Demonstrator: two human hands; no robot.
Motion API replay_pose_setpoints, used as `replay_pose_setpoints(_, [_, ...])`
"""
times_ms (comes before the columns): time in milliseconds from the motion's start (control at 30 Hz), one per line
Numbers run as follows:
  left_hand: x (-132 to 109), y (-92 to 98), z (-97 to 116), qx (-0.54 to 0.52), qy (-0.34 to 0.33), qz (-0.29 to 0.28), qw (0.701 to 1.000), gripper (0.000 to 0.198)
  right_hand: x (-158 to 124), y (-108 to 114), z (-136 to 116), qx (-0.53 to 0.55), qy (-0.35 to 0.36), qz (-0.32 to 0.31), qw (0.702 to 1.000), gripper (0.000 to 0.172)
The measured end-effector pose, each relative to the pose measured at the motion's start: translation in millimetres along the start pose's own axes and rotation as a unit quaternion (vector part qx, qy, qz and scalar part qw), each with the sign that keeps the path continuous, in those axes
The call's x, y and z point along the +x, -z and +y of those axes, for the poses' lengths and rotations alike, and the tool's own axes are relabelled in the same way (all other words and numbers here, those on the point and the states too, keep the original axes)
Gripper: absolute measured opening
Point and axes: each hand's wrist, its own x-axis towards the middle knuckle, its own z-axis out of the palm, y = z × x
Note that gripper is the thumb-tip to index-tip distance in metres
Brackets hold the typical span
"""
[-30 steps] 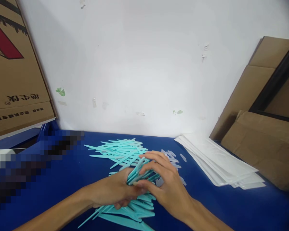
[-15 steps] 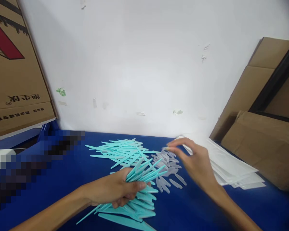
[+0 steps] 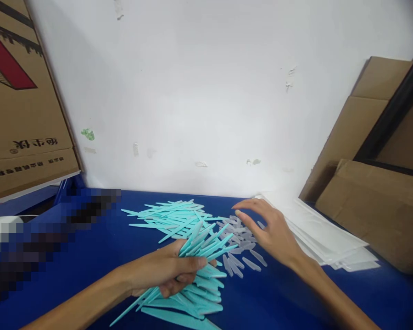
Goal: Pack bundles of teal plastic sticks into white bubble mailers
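Note:
My left hand [image 3: 181, 270] is wrapped round a bunch of slim turquoise eyebrow razors [image 3: 209, 243], their tips fanned toward the upper right. Under and beside this hand lie more turquoise razors [image 3: 179, 316], partly hidden by it. Behind it spreads a loose pile of the same razors [image 3: 174, 215]. Over the small translucent blade caps [image 3: 239, 238] hovers my right hand [image 3: 268, 229], thumb and forefinger curved with their tips slightly apart. I see nothing between those fingertips. Part of the cap pile is hidden behind the right hand.
White flat bags or sheets [image 3: 330, 238] are stacked at the right on the blue table [image 3: 103, 256]. Brown cardboard [image 3: 375, 211] stands beyond them. A printed carton [image 3: 24, 110] is at the left, above a blurred-out area. A white wall [image 3: 192, 91] closes off the back.
My right thumb and forefinger were pinched on a small pale piece; now they have parted and the piece is gone from them. The left hand keeps its hold almost unmoved.

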Motion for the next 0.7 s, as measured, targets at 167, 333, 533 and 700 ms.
replay_pose_setpoints(167, [1, -2.8, -2, 0.016, -0.015, -0.009, 1.0, 0.059, -9, -9, -36, 0.098, 0.065, -0.102, 0.988, 0.016])
replay_pose_setpoints(333, [0, -4.9, -2, 0.016, 0.0, -0.043, 0.999, 0.053, -11, -22, -35, 0.17, 0.094, -0.112, 0.974, 0.014])
replay_pose_setpoints(533, [-4, 1.0, -1, 0.005, 0.012, -0.04, 0.999, 0.048, 5, -1, 9, 0.128, 0.013, -0.023, 0.991, 0.02])
replay_pose_setpoints(700, [-1, 3.5, -1, -0.023, -0.016, -0.03, 0.999, 0.039, 6, -7, 43, 0.015, 0.016, -0.07, 0.997, 0.021])
